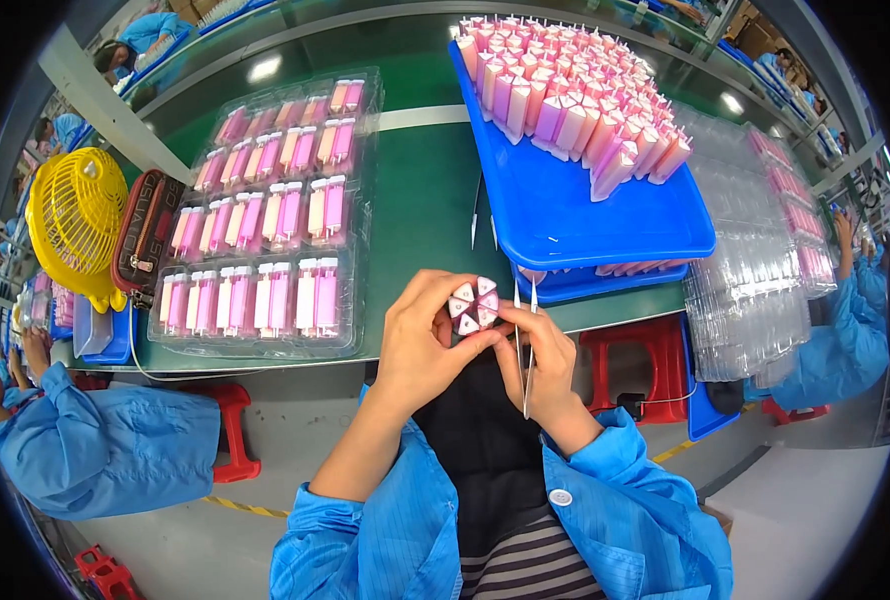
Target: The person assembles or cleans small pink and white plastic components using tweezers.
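Over the table's front edge, my left hand (415,335) is closed around a round cluster of wedge-shaped pieces (474,306), their pale triangular ends facing up with dark pink between them. My right hand (547,368) has its fingertips against the cluster's right side. Metal tweezers (528,372) are tucked in that same hand, pointing away from me. To the right, a blue tray (585,225) carries many upright pink, peach and purple wedge-shaped tubes (570,110). On the left, a clear plastic tray (360,270) has rows of pink and cream tubes in its compartments.
A yellow fan (80,225) and a dark zippered case (150,235) stand left of the clear tray. Stacked clear plastic trays (745,290) lie at the right. Another blue tray (605,284) sits beneath the first. People in blue work on both sides; red stools (640,365) stand below.
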A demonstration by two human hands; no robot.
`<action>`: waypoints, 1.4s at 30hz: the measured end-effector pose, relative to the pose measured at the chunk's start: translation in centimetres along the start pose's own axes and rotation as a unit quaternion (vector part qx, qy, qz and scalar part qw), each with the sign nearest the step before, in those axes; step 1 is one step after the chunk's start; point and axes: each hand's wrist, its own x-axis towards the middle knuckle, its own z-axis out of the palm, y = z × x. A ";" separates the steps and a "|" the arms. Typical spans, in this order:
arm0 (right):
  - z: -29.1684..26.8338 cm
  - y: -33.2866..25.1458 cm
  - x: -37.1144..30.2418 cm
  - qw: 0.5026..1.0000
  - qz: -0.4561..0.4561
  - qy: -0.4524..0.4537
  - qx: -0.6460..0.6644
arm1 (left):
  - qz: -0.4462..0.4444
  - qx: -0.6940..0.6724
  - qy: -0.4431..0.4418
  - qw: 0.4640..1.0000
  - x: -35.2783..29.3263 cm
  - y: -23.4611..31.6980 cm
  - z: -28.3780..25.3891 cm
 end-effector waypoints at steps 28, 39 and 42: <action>-3.9 -4.8 -0.2 0.857 0.259 -0.081 0.438 | 0.319 0.293 0.153 0.888 -2.1 0.3 1.6; -3.6 -4.2 1.0 0.887 0.295 -0.078 0.345 | 0.183 0.293 0.223 0.911 -2.5 2.0 1.4; -4.8 -3.1 1.7 0.900 0.300 -0.114 0.294 | 0.118 0.026 0.116 0.986 -2.4 1.9 0.4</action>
